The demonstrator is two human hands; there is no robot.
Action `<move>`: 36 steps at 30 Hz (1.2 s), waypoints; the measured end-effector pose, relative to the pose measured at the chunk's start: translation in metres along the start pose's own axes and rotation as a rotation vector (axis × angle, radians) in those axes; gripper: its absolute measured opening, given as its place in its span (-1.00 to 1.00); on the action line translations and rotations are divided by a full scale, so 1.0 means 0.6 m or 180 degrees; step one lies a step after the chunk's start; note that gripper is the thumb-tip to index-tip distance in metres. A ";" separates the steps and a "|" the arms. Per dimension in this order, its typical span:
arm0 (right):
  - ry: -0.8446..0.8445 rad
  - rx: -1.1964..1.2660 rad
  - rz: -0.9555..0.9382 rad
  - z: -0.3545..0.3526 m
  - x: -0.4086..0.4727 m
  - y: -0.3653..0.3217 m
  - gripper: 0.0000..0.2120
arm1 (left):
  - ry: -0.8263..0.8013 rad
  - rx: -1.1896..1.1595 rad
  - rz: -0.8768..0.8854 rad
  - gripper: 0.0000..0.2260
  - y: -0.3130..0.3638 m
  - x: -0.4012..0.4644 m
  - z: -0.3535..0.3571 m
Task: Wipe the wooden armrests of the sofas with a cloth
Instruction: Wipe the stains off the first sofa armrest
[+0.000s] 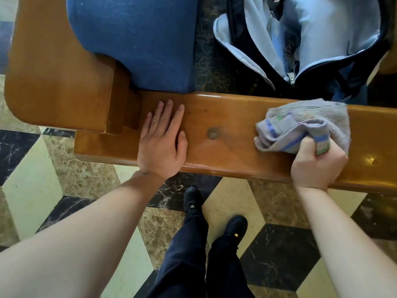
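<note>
A broad wooden armrest (232,117) runs across the middle of the view, glossy brown with a round knot near its centre. My left hand (162,143) lies flat on it, palm down, fingers spread, holding nothing. My right hand (318,164) grips a bunched grey cloth (305,123) with blue and green stripes and presses it on the armrest's right part. The cloth spreads from my fingers toward the armrest's far edge.
A blue sofa cushion (137,37) sits beyond the armrest at the left, within the curved wooden frame (49,78). An open dark backpack (300,39) with pale blue lining lies on the seat at the right. My legs and black shoes (214,220) stand on patterned marble floor (71,173).
</note>
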State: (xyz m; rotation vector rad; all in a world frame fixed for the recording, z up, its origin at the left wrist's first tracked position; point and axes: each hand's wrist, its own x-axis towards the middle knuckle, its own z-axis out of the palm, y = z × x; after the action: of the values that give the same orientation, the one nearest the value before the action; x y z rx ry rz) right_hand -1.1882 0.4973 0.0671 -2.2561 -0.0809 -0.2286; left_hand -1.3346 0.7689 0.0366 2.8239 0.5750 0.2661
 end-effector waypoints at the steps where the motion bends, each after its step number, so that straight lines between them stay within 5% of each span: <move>1: 0.0369 0.0086 0.0307 0.014 -0.008 -0.016 -0.76 | 0.0018 0.0004 0.0006 -0.50 0.000 -0.001 0.001; 5: 0.1034 0.0619 0.1548 0.080 -0.016 -0.080 -0.57 | 0.0057 0.0029 0.0015 -0.50 -0.001 -0.001 0.003; 12: 0.0702 -0.0002 0.1758 0.149 -0.049 -0.160 -0.42 | 0.0109 0.0028 0.0050 -0.51 -0.001 -0.001 0.005; 16: 0.0115 -0.0113 0.1206 0.155 -0.086 -0.169 -0.40 | 0.0136 -0.0025 0.0078 -0.51 -0.003 -0.004 0.005; 23: -0.1766 0.0273 -0.1100 0.099 -0.106 -0.092 -0.56 | 0.0135 -0.0193 -0.0112 -0.48 -0.002 0.000 0.005; 27: -0.1942 0.0715 -0.1250 0.069 -0.072 -0.077 -0.82 | 0.0092 -0.0264 -0.0156 -0.50 -0.002 0.000 0.001; 31: -0.2360 0.0582 -0.1111 0.038 -0.005 -0.041 -0.74 | 0.0088 -0.0260 -0.0147 -0.53 -0.002 0.000 0.001; 36: -0.1243 0.0382 -0.0443 -0.022 0.054 0.029 -0.76 | 0.0117 -0.0267 -0.0134 -0.53 -0.001 0.001 0.001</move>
State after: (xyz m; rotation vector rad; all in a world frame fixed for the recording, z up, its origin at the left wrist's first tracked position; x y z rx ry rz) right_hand -1.1556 0.4754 0.0681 -2.1488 -0.4469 0.1437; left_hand -1.3343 0.7696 0.0356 2.7281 0.6157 0.3271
